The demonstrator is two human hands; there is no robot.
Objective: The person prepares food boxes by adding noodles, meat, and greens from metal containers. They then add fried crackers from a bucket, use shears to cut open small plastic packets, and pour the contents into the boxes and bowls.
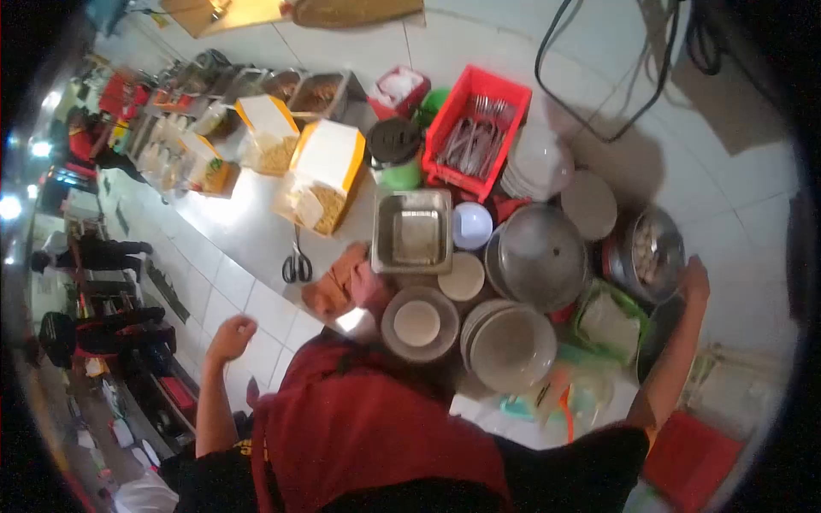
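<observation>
Two hands shown. My left hand [231, 336], lower left of frame, curls closed on nothing, near the scissors [297, 265]. My right hand [694, 279], at right, touches the pot [643, 252]; I cannot tell its finger spread.

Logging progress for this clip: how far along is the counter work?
Done: bowls and plates stand stacked, cutlery sits in the red crate. In hand: right hand at the pot rim; left hand hangs curled, empty. Remaining: steel tray empty, scissors and cloth lie loose.
</observation>
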